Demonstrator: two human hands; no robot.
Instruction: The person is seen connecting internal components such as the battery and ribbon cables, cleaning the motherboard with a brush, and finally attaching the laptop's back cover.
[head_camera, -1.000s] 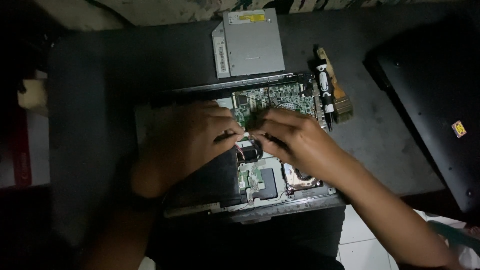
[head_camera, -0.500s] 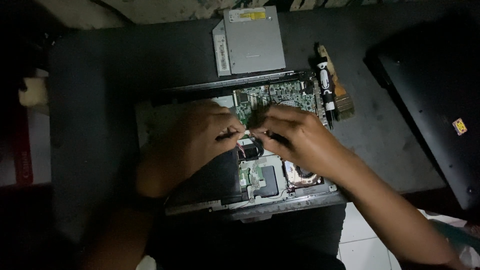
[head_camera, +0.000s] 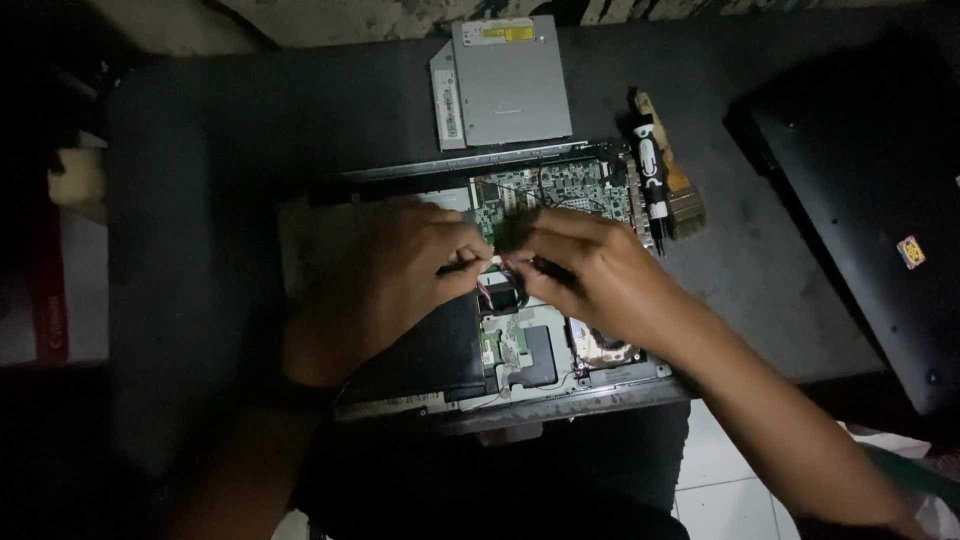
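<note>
An opened laptop (head_camera: 520, 350) lies on the dark table with its green circuit board (head_camera: 560, 190) bare. My left hand (head_camera: 400, 280) and my right hand (head_camera: 600, 275) meet over the middle of the board. Both sets of fingertips pinch a small dark part (head_camera: 497, 264) between them. Just below the fingertips sit thin red and black wires and a round black component (head_camera: 508, 292). What exactly is pinched is too small and dark to tell. My left palm covers the laptop's left half.
A grey optical drive (head_camera: 505, 80) lies behind the laptop. A screwdriver (head_camera: 650, 170) and a brush (head_camera: 680, 195) rest at its right edge. A black laptop cover (head_camera: 870, 220) lies at the far right. White floor tiles (head_camera: 720, 470) show below the table's front edge.
Both hands stay at the same spot over the board, fingertips still together; only slight finger shifts show.
</note>
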